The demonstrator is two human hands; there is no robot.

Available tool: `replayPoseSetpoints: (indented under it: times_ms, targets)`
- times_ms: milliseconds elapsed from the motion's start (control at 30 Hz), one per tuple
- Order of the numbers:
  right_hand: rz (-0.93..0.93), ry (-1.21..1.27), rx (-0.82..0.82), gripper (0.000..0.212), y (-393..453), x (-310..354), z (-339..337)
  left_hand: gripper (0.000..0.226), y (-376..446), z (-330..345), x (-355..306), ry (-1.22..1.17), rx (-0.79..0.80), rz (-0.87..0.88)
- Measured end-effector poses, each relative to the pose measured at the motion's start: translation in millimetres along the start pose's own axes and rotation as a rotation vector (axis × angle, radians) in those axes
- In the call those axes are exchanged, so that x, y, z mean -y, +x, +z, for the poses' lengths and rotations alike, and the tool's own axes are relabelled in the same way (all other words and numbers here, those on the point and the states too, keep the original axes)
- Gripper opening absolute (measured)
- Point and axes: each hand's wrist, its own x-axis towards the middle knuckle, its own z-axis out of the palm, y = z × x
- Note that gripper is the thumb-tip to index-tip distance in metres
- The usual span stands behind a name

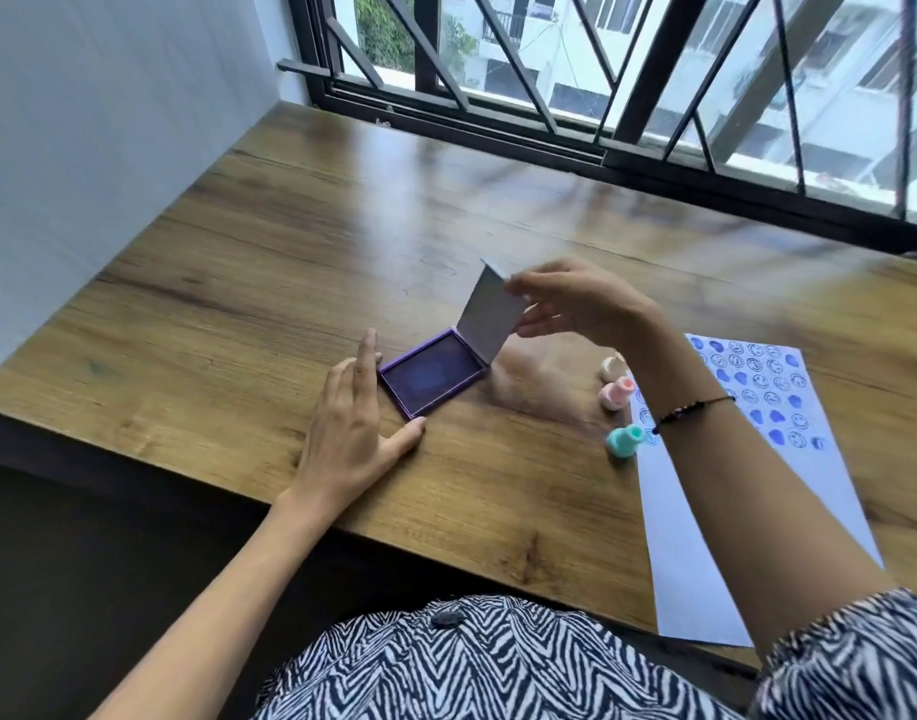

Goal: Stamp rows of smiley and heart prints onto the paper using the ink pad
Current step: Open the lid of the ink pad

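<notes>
Brown wood table [269, 283] sits by a big window with black bars. On it lies the purple ink pad [431, 377], open. The left hand [353, 429] rests flat and loose, touching the pad's near side. The right hand [575, 304] pinches the lid [490, 315], which stands up. The paper [747, 491] with blue smileys and hearts lies to the right, with three small stamps [622, 402] at its left edge.

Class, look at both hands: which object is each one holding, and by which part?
The right hand holds the ink pad's raised lid by its top free edge. The left hand grips nothing; its fingers rest flat against the ink pad base.
</notes>
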Motion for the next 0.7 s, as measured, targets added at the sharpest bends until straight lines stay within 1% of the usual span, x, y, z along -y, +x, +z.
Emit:
replayPoseSetpoints:
  times_ms: [100, 233, 367, 433, 500, 567, 600, 700]
  targets:
    - [0.000, -0.049, -0.115, 0.007, 9.8, -5.9, -9.8, 0.102, -0.2, 0.0, 0.3, 0.005, -0.008, 0.002]
    - [0.011, -0.207, -0.255, 0.004, 24.1, -15.9, -15.6, 0.101, -2.3, 0.3, 0.8, 0.007, -0.012, 0.010]
    - [-0.024, -0.239, -0.277, 0.007, 28.6, -21.6, -20.1, 0.098, -3.8, 2.1, 1.1, 0.001, -0.020, 0.017]
    - [-0.061, -0.302, -0.321, 0.009, 25.1, -22.7, -23.9, 0.095, -3.4, 2.9, 1.2, -0.007, -0.028, 0.029]
    - [-0.087, -0.509, -0.425, 0.017, 17.1, -26.1, -31.6, 0.092, -3.3, 4.8, -1.7, -0.028, -0.041, 0.036]
    - [-0.076, -0.766, -0.511, 0.017, 4.6, -30.9, -41.1, 0.087, -3.3, 6.6, -9.5, -0.070, -0.056, 0.037]
    - [-0.043, -0.857, -0.510, 0.020, -2.7, -33.5, -45.6, 0.085, -2.9, 8.3, -15.4, -0.094, -0.059, 0.044]
    - [0.091, -1.012, -0.420, 0.043, -20.6, -41.2, -52.4, 0.080, -0.5, 16.1, -35.4, -0.162, -0.049, 0.090]
